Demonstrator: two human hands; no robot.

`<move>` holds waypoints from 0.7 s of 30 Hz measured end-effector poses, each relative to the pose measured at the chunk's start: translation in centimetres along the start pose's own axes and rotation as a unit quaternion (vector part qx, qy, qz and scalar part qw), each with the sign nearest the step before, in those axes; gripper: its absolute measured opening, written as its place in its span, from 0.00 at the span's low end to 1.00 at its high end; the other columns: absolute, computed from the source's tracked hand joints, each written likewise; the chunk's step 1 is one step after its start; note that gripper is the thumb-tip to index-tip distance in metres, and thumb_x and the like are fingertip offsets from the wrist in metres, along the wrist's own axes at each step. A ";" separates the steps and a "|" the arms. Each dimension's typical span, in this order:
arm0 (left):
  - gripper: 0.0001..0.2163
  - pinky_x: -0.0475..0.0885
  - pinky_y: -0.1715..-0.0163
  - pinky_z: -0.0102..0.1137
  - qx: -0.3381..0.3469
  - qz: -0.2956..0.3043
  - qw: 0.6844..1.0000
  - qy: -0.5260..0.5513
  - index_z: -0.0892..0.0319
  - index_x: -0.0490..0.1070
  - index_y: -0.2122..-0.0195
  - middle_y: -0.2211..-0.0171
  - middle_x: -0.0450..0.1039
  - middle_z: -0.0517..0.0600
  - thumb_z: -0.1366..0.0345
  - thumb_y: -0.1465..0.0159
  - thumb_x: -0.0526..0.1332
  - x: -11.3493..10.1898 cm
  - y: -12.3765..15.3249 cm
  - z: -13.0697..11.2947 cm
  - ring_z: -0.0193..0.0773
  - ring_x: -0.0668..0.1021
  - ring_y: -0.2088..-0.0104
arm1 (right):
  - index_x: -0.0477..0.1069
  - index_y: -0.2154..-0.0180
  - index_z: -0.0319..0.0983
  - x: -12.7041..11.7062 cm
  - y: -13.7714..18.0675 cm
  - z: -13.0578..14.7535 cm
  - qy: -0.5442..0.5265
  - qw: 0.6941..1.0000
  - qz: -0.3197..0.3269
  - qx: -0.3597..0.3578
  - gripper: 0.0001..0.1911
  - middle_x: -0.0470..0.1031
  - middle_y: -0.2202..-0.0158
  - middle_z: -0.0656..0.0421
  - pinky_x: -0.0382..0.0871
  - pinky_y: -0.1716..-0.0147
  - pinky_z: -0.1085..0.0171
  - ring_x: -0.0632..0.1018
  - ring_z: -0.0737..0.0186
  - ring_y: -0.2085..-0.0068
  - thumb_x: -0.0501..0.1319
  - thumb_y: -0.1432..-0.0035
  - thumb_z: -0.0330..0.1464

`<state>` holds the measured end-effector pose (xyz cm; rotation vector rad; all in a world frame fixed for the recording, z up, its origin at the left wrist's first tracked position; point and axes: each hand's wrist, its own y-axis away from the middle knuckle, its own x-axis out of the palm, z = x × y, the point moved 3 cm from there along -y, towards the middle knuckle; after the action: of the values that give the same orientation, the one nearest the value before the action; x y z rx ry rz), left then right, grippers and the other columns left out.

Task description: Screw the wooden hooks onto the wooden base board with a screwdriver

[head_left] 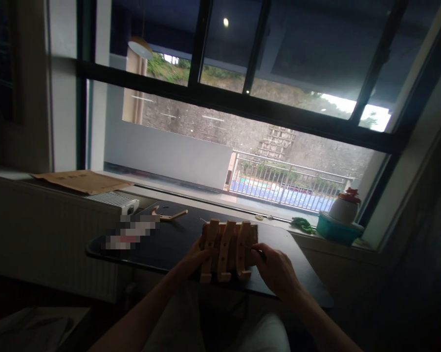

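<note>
Head cam: my left hand [197, 255] is curled round the wooden hook rack [224, 247] at the table's [150, 253] near edge; my right hand [278, 270] pinches a thin dark tool [257, 250] by the rightmost hook [241, 258]. Probably working that hook; next move wants a steady tip.

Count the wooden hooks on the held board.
3, side by side: left hook by the left hand, middle hook, right hook by the right hand. More may hide behind the board.
</note>
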<state>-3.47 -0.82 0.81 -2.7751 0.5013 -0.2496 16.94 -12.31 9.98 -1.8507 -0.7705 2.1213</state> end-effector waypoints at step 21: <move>0.25 0.72 0.58 0.39 -0.005 -0.016 1.000 0.004 0.62 0.67 0.53 0.58 0.76 0.53 0.60 0.51 0.68 0.3 0.2 -0.3 0.53 0.75 0.55 | 0.70 0.67 0.41 0.2 -0.5 -0.1 -0.043 0.996 -0.034 0.065 0.11 0.77 0.75 0.59 0.57 0.75 0.66 0.77 0.60 0.72 0.51 0.39 0.36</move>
<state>-3.36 -1.18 1.08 -2.7946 0.4618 -0.2650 16.94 -11.74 10.05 -1.6534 -0.6856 2.1647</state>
